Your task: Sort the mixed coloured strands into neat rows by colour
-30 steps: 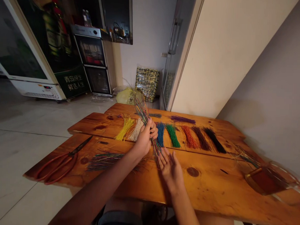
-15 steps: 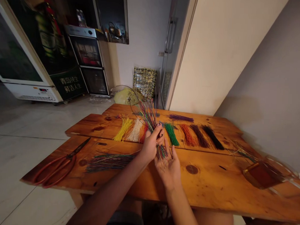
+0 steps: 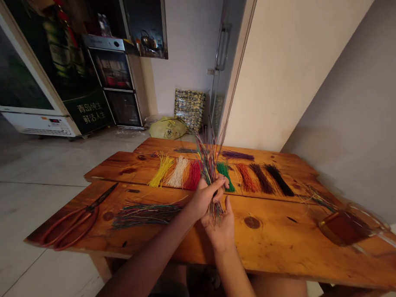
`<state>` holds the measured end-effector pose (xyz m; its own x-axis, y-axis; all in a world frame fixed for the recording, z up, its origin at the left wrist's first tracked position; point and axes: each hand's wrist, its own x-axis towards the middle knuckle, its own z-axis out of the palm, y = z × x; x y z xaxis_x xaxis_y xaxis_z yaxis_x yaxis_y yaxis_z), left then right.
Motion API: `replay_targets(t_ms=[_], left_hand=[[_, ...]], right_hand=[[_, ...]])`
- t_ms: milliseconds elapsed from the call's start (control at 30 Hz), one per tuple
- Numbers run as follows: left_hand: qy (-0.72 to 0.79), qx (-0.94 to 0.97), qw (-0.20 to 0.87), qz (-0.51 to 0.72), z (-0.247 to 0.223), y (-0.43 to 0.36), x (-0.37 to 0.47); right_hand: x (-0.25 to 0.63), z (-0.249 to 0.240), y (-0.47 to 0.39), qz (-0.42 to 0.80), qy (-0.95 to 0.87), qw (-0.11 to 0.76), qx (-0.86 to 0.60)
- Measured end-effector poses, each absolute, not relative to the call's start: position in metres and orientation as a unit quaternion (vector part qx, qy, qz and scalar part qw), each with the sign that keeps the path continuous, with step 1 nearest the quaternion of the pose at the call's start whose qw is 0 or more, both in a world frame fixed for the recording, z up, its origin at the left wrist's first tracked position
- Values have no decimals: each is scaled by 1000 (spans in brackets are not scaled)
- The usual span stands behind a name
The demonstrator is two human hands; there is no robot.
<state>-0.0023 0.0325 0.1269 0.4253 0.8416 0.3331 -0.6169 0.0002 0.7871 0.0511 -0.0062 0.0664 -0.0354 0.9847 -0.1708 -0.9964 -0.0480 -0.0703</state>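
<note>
Upright in front of me is a bundle of thin multicoloured strands [image 3: 208, 159], its upper ends fanned out and blurred. My left hand [image 3: 209, 194] is wrapped round its lower half. Below it, my right hand [image 3: 219, 229] is open, palm up, its fingers apart around the bottom ends; whether it touches them I cannot tell. Another mixed-colour bundle [image 3: 145, 215] lies on the wooden table left of my left forearm. Behind my hands lie yellow [image 3: 161, 169], white [image 3: 177, 171], red [image 3: 193, 175] and green strands [image 3: 225, 175].
Large red-handled scissors [image 3: 81, 220] lie at the table's left. Orange [image 3: 247, 178], brown [image 3: 262, 179], black [image 3: 279, 179] and purple strands [image 3: 237, 155] lie further along. A glass pitcher of brown liquid [image 3: 344, 227], with strands beside it, stands at the right.
The bundle has gone from leaning left to nearly upright, and my left hand has moved slightly lower and right. The red strands now show more fully.
</note>
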Motion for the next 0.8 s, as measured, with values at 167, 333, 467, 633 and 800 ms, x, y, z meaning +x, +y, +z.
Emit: replay_targets(t_ms=[167, 333, 467, 633, 800], left_hand=[[128, 504, 707, 479, 121, 27, -1], [141, 494, 721, 465, 119, 21, 7], [109, 453, 732, 497, 116, 27, 12], [90, 408, 774, 475, 119, 33, 8], [118, 447, 757, 462, 121, 33, 3]], right_hand=[[53, 72, -5, 702, 26, 706, -92], [58, 76, -3, 682, 3, 721, -119], [62, 68, -2, 691, 12, 714, -116], [63, 57, -3, 713, 5, 692, -113], [61, 70, -3, 716, -9, 691, -101]])
